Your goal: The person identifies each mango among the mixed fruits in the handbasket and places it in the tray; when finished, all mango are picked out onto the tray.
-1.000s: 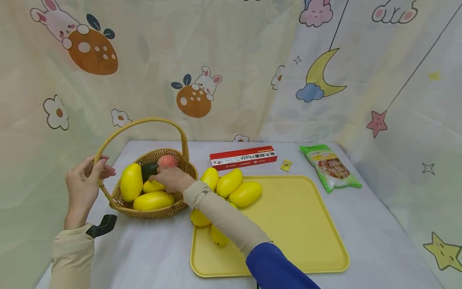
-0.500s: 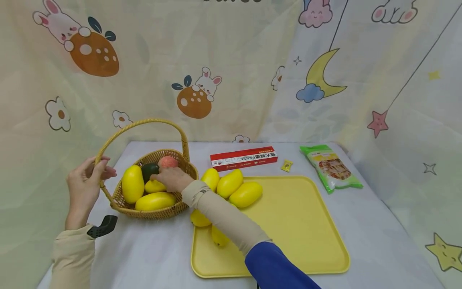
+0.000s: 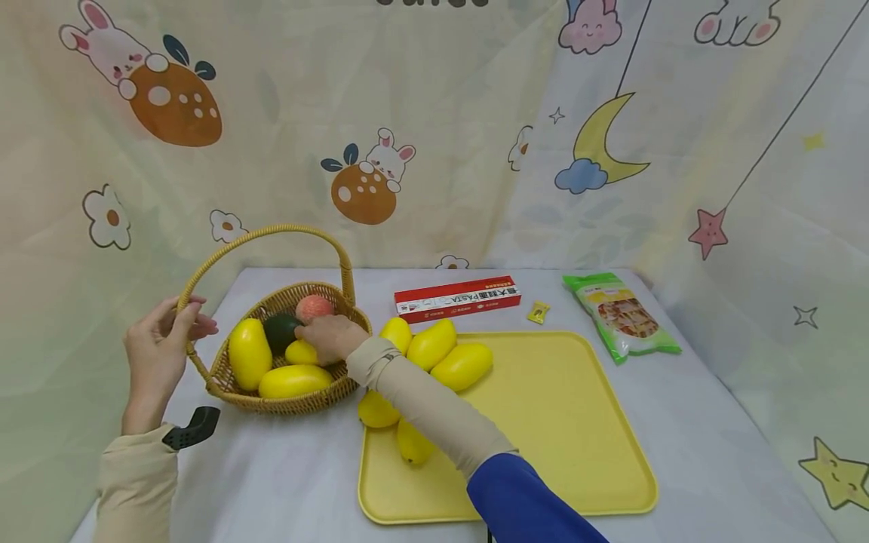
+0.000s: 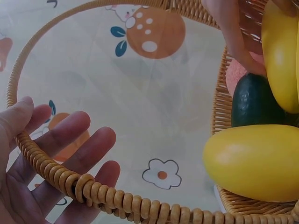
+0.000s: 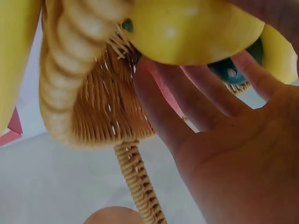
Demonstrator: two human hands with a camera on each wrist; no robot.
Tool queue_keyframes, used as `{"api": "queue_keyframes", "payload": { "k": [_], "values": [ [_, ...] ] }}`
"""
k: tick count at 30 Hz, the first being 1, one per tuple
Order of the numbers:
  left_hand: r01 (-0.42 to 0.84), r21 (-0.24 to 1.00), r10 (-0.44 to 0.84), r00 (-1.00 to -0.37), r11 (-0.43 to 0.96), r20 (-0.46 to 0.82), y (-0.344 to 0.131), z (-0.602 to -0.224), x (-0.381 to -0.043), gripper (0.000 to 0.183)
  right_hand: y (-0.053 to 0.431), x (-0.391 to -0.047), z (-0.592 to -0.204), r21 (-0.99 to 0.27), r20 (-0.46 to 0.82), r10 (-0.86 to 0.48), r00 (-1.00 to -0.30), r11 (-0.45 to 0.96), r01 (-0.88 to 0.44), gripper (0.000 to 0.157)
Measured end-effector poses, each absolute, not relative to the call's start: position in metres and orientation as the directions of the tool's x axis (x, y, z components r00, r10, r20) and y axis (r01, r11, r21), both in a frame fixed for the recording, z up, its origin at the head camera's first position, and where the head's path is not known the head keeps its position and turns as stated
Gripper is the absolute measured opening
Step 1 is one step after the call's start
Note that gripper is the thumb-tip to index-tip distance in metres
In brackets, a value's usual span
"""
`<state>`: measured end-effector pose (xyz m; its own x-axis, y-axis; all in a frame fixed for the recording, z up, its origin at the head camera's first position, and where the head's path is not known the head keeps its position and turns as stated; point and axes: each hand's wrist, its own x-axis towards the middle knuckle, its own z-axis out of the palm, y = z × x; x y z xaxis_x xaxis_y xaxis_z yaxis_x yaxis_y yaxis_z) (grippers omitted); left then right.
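Observation:
A wicker basket point(image 3: 285, 406) stands at the left of the table. My left hand point(image 3: 158, 339) holds the left side of its arched handle point(image 4: 51, 172), the thumb in front and the fingers loosely behind. Inside the basket my right hand point(image 3: 334, 338) grips a yellow mango point(image 5: 196, 32), its fingers along the underside in the right wrist view. Two other mangoes lie by it, one at the left point(image 3: 249, 354) and one in front point(image 3: 295, 381). A dark green avocado point(image 3: 281, 333) and a pinkish peach point(image 3: 314, 308) sit behind, the peach partly covered by the right hand.
Right of the basket a yellow tray point(image 3: 543, 422) bears several mangoes point(image 3: 463, 366) at its left side, some partly behind the right sleeve. Beyond it lie a red pasta box point(image 3: 458, 299), a small yellow packet point(image 3: 538, 311) and a green food bag point(image 3: 621, 315).
My right hand has shifted slightly to the right with the mango, uncovering more of the avocado. The front mango in the basket has also slid a little right. My left hand stays on the handle.

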<state>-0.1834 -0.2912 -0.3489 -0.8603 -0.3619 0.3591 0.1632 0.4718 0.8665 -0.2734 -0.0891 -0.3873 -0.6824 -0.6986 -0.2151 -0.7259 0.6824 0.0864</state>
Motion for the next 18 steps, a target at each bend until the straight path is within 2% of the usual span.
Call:
{"api": "queue_keyframes", "payload": {
  "k": [7, 18],
  "values": [
    [0.169, 0.862, -0.352, -0.862, 0.478, 0.364, -0.291, -0.35, -0.183, 0.022, -0.089, -0.271, -0.394, 0.028, -0.242, -0.674, -0.698, 0.714, -0.699, 0.064],
    [0.163, 0.859, -0.361, -0.858, 0.486, 0.367, -0.294, -0.351, -0.184, 0.023, -0.08, -0.273, -0.403, 0.057, -0.242, -0.679, -0.693, 0.703, -0.709, 0.057]
  ]
}}
